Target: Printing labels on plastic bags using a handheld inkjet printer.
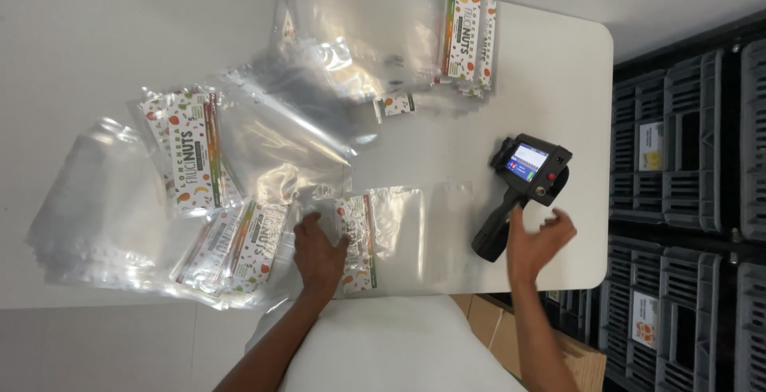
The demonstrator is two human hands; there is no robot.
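Pressing left hand (317,258) flat, fingers spread, on clear labelled pouch (383,236) lying crosswise on worktop (574,65). Hovering right hand (536,242) open, empty, just beside black handheld printer (523,189), grip slanting toward it, nearer right.

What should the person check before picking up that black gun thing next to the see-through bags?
1. Right hand free to grip: ok, it is open and holds nothing, right beside the handle.
2. Black handheld printer gun with a small lit screen within reach: ok, it lies on the white table by the right hand.
3. Clear plastic pouch with a colourful printed label strip held flat: ok, the left hand presses on its label end.
4. Pouch surface free of other bags: ok, its clear part lies alone on the table.
5. Printer ready to print: cannot tell, the screen is too small to judge.
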